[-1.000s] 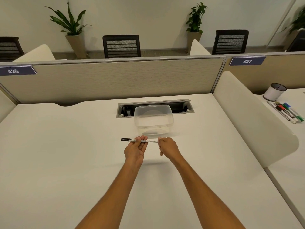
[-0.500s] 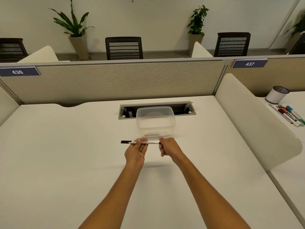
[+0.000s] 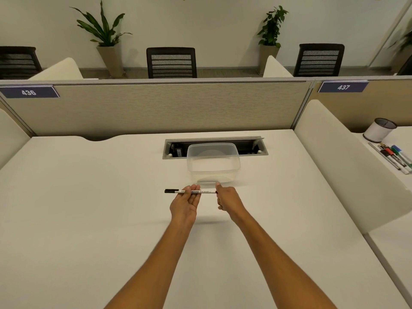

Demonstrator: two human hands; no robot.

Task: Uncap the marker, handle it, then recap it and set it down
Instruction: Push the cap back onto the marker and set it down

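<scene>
A thin white whiteboard marker (image 3: pixel 205 192) with a black cap (image 3: pixel 171 191) on its left end is held level above the white desk (image 3: pixel 89 208). My left hand (image 3: pixel 184 206) pinches the barrel near the middle, palm turned up. My right hand (image 3: pixel 228 200) grips the barrel's right end, which its fingers hide. The cap sits on the marker and sticks out to the left of my left hand.
A clear plastic container (image 3: pixel 213 162) stands just beyond the hands, in front of a cable tray opening (image 3: pixel 252 146). A curved white divider (image 3: pixel 347 166) bounds the desk on the right. Beyond it lie several markers (image 3: pixel 395 156) and a white cup (image 3: pixel 379 130).
Both hands keep the same hold on the marker. They and the marker sit slightly lower in view as the camera tilts up a little.
</scene>
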